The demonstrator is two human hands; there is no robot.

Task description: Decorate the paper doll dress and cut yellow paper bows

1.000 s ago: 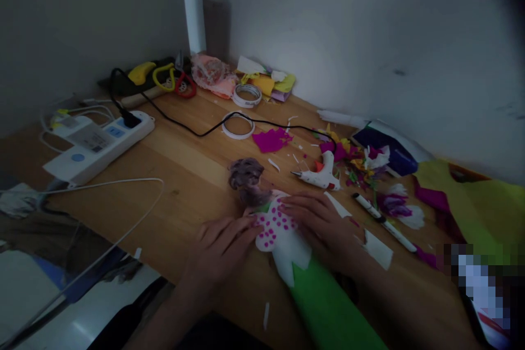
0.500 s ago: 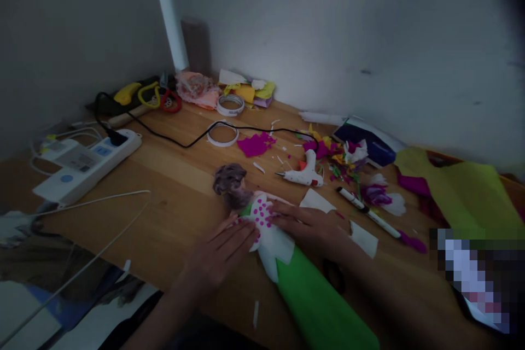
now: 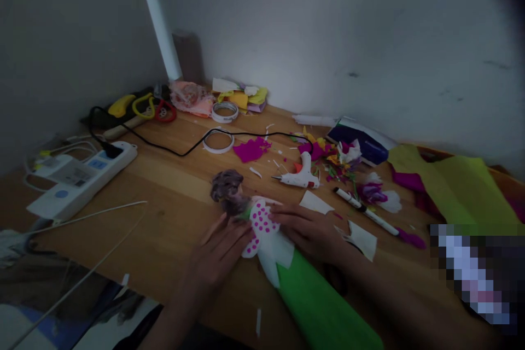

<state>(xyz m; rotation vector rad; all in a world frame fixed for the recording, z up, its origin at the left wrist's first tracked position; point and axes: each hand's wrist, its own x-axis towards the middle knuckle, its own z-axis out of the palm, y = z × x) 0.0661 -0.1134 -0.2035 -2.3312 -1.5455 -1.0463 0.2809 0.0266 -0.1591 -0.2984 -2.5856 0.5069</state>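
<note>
Doll judged light, its paper dress easily creased; hold at waist. Left hand and right hand extended upon it; grip cannot be told.

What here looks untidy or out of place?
Mostly litter: pale scraps and ragged magenta paper lie strewn near the glue gun, whose black cord trails across the table, over a ring of tape. The doll shows no obvious damage, though fingers cover part of it.
</note>
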